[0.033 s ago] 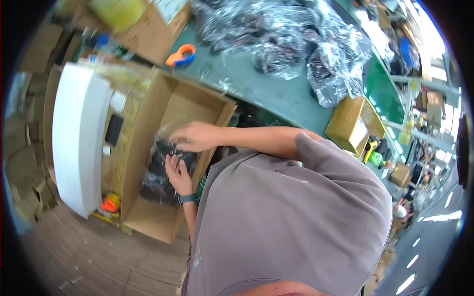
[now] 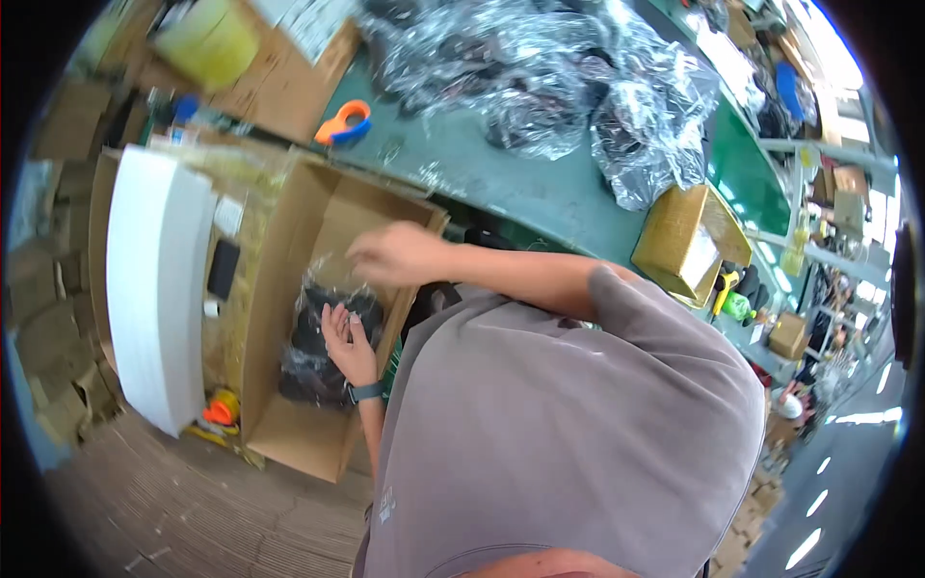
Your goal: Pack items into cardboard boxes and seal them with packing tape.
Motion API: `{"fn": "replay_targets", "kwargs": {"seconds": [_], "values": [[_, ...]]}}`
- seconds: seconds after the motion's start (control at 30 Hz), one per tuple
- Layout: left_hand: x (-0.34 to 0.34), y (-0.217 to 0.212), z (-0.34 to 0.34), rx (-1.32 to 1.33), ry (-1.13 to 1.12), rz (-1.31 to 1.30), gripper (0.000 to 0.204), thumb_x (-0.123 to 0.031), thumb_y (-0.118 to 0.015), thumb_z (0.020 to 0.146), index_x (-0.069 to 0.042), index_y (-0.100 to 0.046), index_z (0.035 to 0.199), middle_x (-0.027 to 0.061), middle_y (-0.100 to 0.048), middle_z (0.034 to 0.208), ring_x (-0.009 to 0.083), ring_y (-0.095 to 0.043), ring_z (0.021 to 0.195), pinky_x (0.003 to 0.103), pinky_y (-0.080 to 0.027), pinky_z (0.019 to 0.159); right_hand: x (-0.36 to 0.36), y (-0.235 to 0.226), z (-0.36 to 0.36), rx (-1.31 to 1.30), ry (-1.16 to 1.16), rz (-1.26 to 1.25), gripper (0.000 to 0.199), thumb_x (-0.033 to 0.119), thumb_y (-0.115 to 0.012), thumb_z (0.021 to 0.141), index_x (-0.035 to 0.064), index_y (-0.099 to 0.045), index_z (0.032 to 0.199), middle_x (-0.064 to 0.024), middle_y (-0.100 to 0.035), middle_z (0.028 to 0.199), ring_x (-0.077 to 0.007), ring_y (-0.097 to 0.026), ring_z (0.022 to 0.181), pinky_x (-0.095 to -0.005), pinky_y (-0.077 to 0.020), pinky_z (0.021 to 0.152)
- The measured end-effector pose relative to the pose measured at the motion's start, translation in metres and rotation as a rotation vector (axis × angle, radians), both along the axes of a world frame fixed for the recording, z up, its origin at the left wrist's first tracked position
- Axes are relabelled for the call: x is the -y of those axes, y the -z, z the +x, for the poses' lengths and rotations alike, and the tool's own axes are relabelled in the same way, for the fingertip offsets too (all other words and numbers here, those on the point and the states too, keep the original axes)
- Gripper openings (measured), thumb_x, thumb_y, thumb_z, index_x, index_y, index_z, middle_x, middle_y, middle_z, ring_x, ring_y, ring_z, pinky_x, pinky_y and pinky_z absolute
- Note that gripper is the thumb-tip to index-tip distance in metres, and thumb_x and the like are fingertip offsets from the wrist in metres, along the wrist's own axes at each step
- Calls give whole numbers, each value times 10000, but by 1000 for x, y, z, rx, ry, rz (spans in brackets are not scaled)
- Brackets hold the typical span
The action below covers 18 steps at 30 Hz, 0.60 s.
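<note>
A black item in a clear plastic bag [image 2: 313, 371] lies in an open cardboard box [image 2: 270, 289]; what exactly it is, I cannot make out. My left hand [image 2: 349, 349], with a dark watch band at its wrist, rests over the bagged item, fingers stretched and apart. Higher up, my right hand [image 2: 397, 254] hovers over the box's right side, above the bag's loose upper end. Its fingers bend downward and are blurred, so whether anything is between them is hidden.
White foam sheets [image 2: 154, 289] stand left of the box. A tape dispenser [image 2: 344, 123] and a heap of plastic-bagged dark items [image 2: 520, 77] lie on the green table [image 2: 520, 183]. A yellowish open bin [image 2: 689, 241] sits at its right. An orange tape roll [image 2: 222, 407] lies below the foam.
My right hand has lifted off the bagged item, up and slightly right. My left hand stays in place on it. The whole view has shifted slightly.
</note>
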<state>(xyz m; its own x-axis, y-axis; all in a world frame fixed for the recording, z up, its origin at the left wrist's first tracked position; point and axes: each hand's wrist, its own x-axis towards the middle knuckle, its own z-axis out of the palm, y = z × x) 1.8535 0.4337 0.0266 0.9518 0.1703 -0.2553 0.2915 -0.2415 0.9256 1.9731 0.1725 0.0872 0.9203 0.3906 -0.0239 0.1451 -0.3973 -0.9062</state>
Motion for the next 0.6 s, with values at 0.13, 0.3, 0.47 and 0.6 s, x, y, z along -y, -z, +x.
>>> {"fn": "replay_targets", "kwargs": {"seconds": [0.13, 0.3, 0.47, 0.6], "values": [[130, -58, 52, 105, 222, 99, 592, -53, -677, 1083, 40, -466, 1629, 229, -686, 1450, 294, -688, 1305, 424, -537, 1137, 255, 91, -3, 43, 759, -338, 358, 96, -728, 873, 44, -796, 1220, -233, -770, 1226, -442, -715, 1186, -506, -573, 1059], [301, -41, 77, -12, 700, 13, 545, -80, -703, 1074, 32, -541, 1583, 200, -730, 1394, 257, -710, 1272, 397, -553, 1113, 444, 219, -37, -12, 887, -930, 782, 144, -795, 852, -52, -502, 1551, -246, -494, 1615, -445, -434, 1554, -597, -357, 1286], [402, 53, 69, -397, 835, -59, 541, -158, -711, 1099, -6, -542, 1590, 171, -730, 1421, 262, -709, 1291, 381, -549, 1108, 460, 220, -36, -64, 724, -989, 1005, 441, -907, 796, -23, -499, 1588, -198, -515, 1590, -390, -459, 1507, -530, -369, 1247], [473, 91, 80, -719, 668, -65, 669, -310, -739, 1093, -15, -481, 1635, 169, -713, 1457, 279, -709, 1299, 404, -546, 1104, 483, 226, -38, -170, 613, -904, 723, 428, -929, 751, 23, -682, 1296, -118, -671, 1316, -326, -540, 1377, -453, -435, 1132]]}}
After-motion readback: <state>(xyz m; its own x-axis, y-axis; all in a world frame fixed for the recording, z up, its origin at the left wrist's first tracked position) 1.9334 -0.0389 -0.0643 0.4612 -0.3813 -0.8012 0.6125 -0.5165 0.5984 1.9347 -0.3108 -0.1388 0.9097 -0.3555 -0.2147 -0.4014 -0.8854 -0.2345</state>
